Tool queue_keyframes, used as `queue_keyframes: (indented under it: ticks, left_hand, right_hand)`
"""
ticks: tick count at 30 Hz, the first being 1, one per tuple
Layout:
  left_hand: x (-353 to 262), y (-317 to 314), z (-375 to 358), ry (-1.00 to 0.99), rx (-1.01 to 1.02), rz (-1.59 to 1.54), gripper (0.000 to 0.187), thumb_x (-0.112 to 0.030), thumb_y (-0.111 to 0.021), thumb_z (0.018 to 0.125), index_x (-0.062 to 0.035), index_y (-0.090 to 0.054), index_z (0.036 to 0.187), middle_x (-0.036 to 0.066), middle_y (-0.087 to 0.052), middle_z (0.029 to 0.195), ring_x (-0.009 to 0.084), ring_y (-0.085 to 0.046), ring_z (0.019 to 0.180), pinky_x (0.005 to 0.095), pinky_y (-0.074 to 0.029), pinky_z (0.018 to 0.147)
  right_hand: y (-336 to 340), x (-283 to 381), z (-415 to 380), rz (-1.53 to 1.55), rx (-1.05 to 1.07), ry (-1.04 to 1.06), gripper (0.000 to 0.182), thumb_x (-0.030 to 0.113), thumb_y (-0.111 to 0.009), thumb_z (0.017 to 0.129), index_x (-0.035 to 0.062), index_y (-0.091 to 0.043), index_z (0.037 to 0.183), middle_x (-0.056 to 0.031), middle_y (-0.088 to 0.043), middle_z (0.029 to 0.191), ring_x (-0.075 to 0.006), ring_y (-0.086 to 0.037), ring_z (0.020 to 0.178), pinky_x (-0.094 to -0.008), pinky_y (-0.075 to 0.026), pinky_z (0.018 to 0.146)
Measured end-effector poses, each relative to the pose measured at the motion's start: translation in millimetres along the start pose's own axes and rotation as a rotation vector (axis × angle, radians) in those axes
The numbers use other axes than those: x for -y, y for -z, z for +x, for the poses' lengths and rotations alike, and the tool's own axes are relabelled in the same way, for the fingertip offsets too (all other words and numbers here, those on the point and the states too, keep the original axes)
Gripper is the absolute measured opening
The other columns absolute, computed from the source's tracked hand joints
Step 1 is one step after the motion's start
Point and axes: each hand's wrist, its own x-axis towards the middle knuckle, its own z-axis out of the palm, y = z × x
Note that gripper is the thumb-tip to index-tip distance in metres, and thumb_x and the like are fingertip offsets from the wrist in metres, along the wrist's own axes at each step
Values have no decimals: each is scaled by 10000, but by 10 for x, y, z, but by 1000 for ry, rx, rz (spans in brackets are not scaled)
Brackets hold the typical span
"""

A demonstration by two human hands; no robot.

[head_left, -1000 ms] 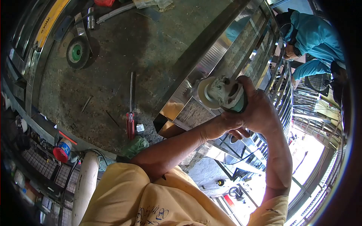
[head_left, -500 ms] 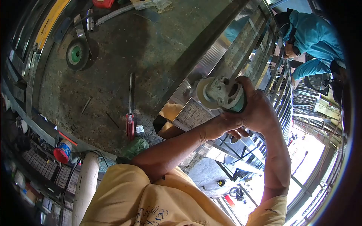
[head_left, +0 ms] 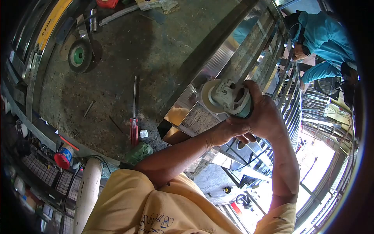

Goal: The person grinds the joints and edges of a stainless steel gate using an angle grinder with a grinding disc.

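Note:
An angle grinder [head_left: 232, 96] with a pale disc [head_left: 210, 96] is held between my two hands. My right hand [head_left: 266, 115] wraps round the body from the right, a finger reaching up beside the metal head. My left hand [head_left: 230, 132] closes round the grinder from below, its fingers curled near the right palm. Much of the body is hidden by the hands. The disc overlaps the edge of a shiny metal frame [head_left: 220, 58], whose polished tubes and bars run from the centre toward the upper right.
On the stained work surface [head_left: 117, 74] lie a red-handled screwdriver [head_left: 134, 130], a flap-type grinding wheel [head_left: 79, 55] and a green plastic bag [head_left: 139, 153]. A red-rimmed tub [head_left: 64, 156] stands lower left. A co-worker in a blue shirt [head_left: 325, 37] bends over the frame's far end. A dark cord [head_left: 255, 160] hangs below my hands.
The grinder and both hands have shifted very slightly to the left. The co-worker and the things on the surface look nearly the same.

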Motion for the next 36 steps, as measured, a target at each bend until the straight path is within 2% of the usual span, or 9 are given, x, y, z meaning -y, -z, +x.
queue_keyframes:
  ticks: [2,5,15,18,20,27,30,33,36]
  left_hand:
    - [34,17,7,-34,6,-14,613,-516,-622,946,-8,-572,1285,144,-654,1192,256,-686,1072,371,-576,828]
    - [47,-5,-6,49,38,-2,747,-590,-644,899,15,-539,1325,199,-690,1144,292,-682,1088,417,-564,903]
    - [-30,5,-41,7,41,34,704,-564,-613,925,11,-552,1326,183,-684,1156,278,-676,1092,400,-568,889]
    - [10,-5,-28,-36,16,30,688,-559,-604,936,14,-559,1312,171,-668,1184,263,-678,1082,384,-569,878]
    - [6,-25,-34,-17,-8,34,733,-572,-620,910,22,-545,1332,195,-673,1189,297,-673,1107,418,-565,910]
    - [39,-1,-41,72,94,51,773,-586,-630,903,20,-505,1367,200,-668,1190,299,-675,1110,421,-562,917]
    - [33,20,-34,31,58,44,771,-586,-627,904,17,-504,1368,197,-672,1186,295,-676,1109,421,-563,912]
    - [22,6,-22,-23,-9,42,756,-587,-620,908,20,-527,1348,192,-684,1172,292,-676,1109,421,-562,912]
    - [4,-3,-33,-9,13,51,739,-579,-615,916,22,-539,1337,191,-696,1154,293,-676,1111,420,-556,924]
  right_hand:
    - [-8,-9,2,-9,12,-23,898,386,-924,614,101,-448,1320,-170,-727,985,-358,-733,915,-420,-574,824]
    - [61,28,-33,-42,72,-38,909,374,-929,613,102,-444,1332,-167,-729,991,-355,-734,919,-419,-575,830]
    - [79,123,9,-181,97,-129,936,384,-932,607,113,-442,1357,-176,-725,1028,-350,-726,956,-427,-565,860]
    - [-14,19,9,-63,15,-11,932,379,-931,611,112,-440,1356,-173,-724,1017,-348,-727,945,-428,-565,850]
    - [19,50,-14,-89,53,-42,927,381,-932,611,109,-441,1349,-173,-723,1012,-348,-727,942,-429,-566,843]
    - [110,100,-67,-103,136,-43,887,381,-923,629,123,-444,1330,-168,-726,985,-361,-732,907,-435,-576,804]
    - [37,90,-18,-107,59,-55,890,386,-916,638,128,-432,1340,-170,-728,975,-371,-733,894,-440,-582,788]
    - [-15,35,21,-51,-6,68,898,385,-915,639,126,-423,1345,-174,-728,975,-377,-733,896,-445,-586,778]
    - [11,75,-13,-58,26,-2,929,440,-868,682,118,-407,1421,-241,-710,959,-406,-714,944,-449,-574,834]
